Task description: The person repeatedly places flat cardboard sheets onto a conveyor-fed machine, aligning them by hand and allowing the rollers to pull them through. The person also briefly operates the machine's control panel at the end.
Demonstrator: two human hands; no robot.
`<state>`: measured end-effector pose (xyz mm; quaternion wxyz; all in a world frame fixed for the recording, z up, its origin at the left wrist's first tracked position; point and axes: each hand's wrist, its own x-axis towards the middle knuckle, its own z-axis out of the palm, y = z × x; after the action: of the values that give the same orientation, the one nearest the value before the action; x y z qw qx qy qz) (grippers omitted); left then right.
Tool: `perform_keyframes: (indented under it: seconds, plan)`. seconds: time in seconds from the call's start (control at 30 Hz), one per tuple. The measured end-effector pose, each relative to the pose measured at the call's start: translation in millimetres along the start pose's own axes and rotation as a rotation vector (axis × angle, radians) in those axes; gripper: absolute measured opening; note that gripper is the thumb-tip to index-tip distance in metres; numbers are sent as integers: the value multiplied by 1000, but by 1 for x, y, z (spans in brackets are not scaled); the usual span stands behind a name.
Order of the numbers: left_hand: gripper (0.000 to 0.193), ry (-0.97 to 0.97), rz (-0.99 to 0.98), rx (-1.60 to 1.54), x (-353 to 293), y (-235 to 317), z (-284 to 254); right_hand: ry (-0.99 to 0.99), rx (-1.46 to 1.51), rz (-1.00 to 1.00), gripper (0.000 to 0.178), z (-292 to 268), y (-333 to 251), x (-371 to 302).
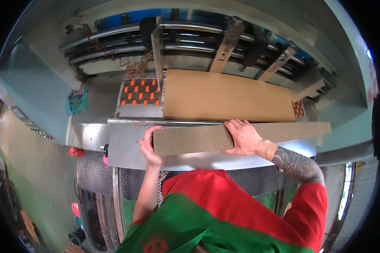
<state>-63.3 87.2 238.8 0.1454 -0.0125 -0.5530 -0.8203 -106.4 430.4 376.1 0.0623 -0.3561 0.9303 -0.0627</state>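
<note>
A stack of corrugated cardboard sheets (190, 140) lies in front of me, its fluted edges facing me and its far part (291, 130) stretching to the right. My right hand (245, 139) grips this stack across its width, fingers over the upper edge and thumb at the lower edge. At the stack's left end, my left hand (150, 145) stands upright with its palm side against it, fingers extended and slightly bent. Just beyond lies a larger pile of flat brown cardboard (228, 96) in the machine's feed area.
Orange rollers (140, 92) flank the pile. Upright metal guides (227, 46) and steel bars (190, 27) cross the machine behind it. A metal shelf (126, 145) runs under my hands. A green cloth (77, 101) hangs at left, above a red object (74, 152).
</note>
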Motion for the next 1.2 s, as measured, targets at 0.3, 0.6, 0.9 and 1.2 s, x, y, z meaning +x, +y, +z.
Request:
perform_keyframes:
  seconds: [0.3,0.6,0.9,1.2]
  plan:
    - [129,14,74,508,-85,11,-81,15,72,-92,87,-122,-34,-31]
    - [124,236,-53,516,-79,12,-105,324,272,-195,86,-196,10,-99]
    - [118,307,-42,361,-35,12,-52,2132,1062,1227,70,138,270,-311]
    - [112,383,14,201,-10,37,-25,2021,2242,747,91,354,248,-180]
